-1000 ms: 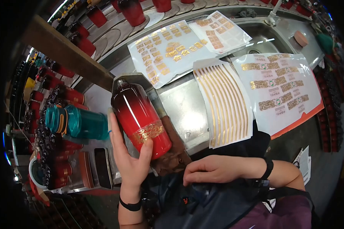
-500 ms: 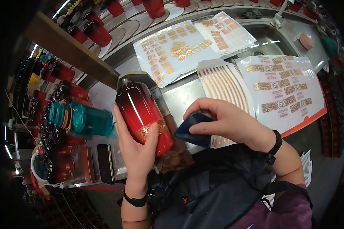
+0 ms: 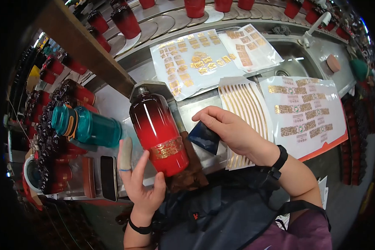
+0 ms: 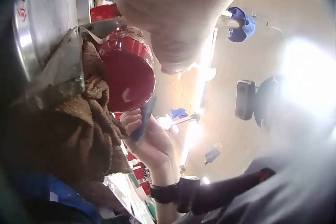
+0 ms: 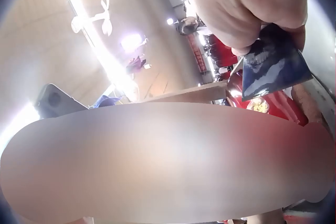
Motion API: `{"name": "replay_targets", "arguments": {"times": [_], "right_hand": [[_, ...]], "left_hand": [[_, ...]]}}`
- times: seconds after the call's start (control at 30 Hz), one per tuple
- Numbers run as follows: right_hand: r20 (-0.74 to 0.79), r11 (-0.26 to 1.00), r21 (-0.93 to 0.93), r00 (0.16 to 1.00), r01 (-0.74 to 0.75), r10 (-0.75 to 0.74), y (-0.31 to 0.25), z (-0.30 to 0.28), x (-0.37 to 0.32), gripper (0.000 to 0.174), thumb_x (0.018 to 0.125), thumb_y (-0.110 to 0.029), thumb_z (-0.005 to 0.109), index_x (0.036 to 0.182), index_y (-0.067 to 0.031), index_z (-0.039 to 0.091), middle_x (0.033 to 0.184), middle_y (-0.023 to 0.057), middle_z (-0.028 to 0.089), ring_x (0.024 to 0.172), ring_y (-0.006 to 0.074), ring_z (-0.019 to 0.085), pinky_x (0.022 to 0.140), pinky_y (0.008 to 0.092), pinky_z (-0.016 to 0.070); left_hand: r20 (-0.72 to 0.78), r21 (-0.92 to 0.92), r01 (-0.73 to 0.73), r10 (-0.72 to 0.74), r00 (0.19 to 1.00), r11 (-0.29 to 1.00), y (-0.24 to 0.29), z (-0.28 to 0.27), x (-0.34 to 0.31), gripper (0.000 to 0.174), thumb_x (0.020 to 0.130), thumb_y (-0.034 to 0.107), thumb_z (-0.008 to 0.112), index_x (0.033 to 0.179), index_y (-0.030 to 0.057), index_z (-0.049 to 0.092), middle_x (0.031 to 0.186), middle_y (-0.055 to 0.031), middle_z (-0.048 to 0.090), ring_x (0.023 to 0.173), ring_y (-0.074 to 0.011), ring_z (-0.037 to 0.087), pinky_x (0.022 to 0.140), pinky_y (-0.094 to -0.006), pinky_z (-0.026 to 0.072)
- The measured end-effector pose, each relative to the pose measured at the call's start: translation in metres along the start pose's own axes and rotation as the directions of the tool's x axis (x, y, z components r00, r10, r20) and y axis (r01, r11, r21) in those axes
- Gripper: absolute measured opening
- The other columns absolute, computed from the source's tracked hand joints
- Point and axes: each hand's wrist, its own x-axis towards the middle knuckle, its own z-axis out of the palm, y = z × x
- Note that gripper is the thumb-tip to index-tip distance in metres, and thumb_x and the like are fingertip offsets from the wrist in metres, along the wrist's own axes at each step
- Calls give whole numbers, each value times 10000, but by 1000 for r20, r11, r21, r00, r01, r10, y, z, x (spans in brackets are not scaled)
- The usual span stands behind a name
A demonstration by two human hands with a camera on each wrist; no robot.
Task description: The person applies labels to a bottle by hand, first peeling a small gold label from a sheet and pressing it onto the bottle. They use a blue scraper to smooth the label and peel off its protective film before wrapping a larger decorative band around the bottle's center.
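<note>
One red bottle point(image 3: 156, 129) lies on its side at the counter point(image 3: 191, 109), gold band facing up, brown cloth point(image 3: 196, 166) by its base. A person's left hand point(image 3: 143, 183) spreads its fingers along the bottle's lower end, while the right hand point(image 3: 231, 130) pinches a dark blue scraper point(image 3: 205, 139) near the bottle's opposite side, between it and a sheet of gold strips point(image 3: 248, 112).

It was a workshop: glossy red-and-black bottles point(image 3: 126, 21) lined round grey discs point(image 3: 147, 31) beyond white gold-patterned sheets point(image 3: 192, 56).
</note>
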Motion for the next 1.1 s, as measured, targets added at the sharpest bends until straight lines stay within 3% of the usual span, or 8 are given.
{"name": "replay_targets", "arguments": {"times": [0.07, 0.13, 0.27, 0.37, 0.53, 0.67, 0.83, 1.1], "right_hand": [[-47, 1000, -4, 999, 19, -19, 2, -1, 4, 327, 1053, -315, 530, 1058, -20, 672, 882, -13, 641, 821, 46, 559, 762, 229, 474], [82, 978, 54, 977, -199, 195, 1, -3, 7, 350, 1053, -344, 524, 1059, -27, 672, 879, -16, 637, 817, 44, 560, 755, 217, 468], [76, 998, -56, 997, 25, -21, 2, 30, 2, 130, 977, -189, 680, 1001, -61, 669, 829, -48, 602, 735, -3, 504, 657, 163, 403], [64, 977, -211, 997, -26, 40, -17, 32, 0, 110, 916, -123, 740, 962, -54, 668, 748, -71, 570, 655, -12, 434, 601, 170, 360], [61, 920, -393, 997, -14, 42, -30, 39, -7, 137, 888, -131, 747, 952, -41, 665, 740, -47, 614, 603, -2, 449, 561, 188, 379], [150, 876, -445, 980, 184, -129, -54, 61, -21, 100, 899, -74, 738, 948, -32, 661, 726, -59, 588, 657, 6, 506, 600, 181, 394], [211, 742, -582, 943, 332, -256, -67, 71, -25, 99, 898, -58, 733, 944, -24, 652, 768, -52, 605, 676, 6, 515, 632, 183, 425], [42, 918, -375, 991, 130, -123, -32, 43, -13, 107, 908, -82, 721, 928, -20, 637, 764, -47, 611, 683, 10, 511, 619, 179, 415]], "left_hand": [[10, 16, -75, 75, 997, 997, -3, -3, -1, 486, 939, 240, 637, 1358, 4, 566, 1526, -282, 396, 1428, -429, 376, 1172, -486, 282], [5, 11, -47, 47, 999, 999, -8, -3, 0, 516, 938, 293, 647, 1360, 7, 566, 1526, -287, 390, 1431, -436, 367, 1172, -497, 278], [18, -110, 1, 1, 1000, 994, -10, 2, 5, 631, 856, 385, 743, 1340, 14, 579, 1500, -317, 389, 1410, -471, 355, 1134, -530, 294], [60, -131, 35, -27, 998, 991, -8, 3, 1, 698, 871, 497, 720, 1345, 7, 570, 1506, -304, 382, 1421, -447, 354, 1155, -522, 286], [-14, -14, -139, 138, 990, 990, -14, 2, -8, 649, 767, 392, 828, 1273, 34, 634, 1414, -251, 499, 1345, -437, 436, 1084, -510, 391], [-72, 0, -230, 230, 971, 973, -9, 5, -9, 560, 745, 298, 855, 1204, 33, 678, 1336, -196, 575, 1281, -406, 512, 1019, -471, 505], [-80, 38, -227, 230, 970, 973, -12, 14, -13, 563, 764, 313, 830, 1229, 42, 664, 1357, -213, 555, 1263, -392, 515, 1009, -457, 484], [-111, 69, -190, 197, 974, 979, -5, 13, -9, 503, 827, 293, 767, 1236, 16, 669, 1339, -147, 582, 1183, -318, 560, 989, -402, 505]]}}
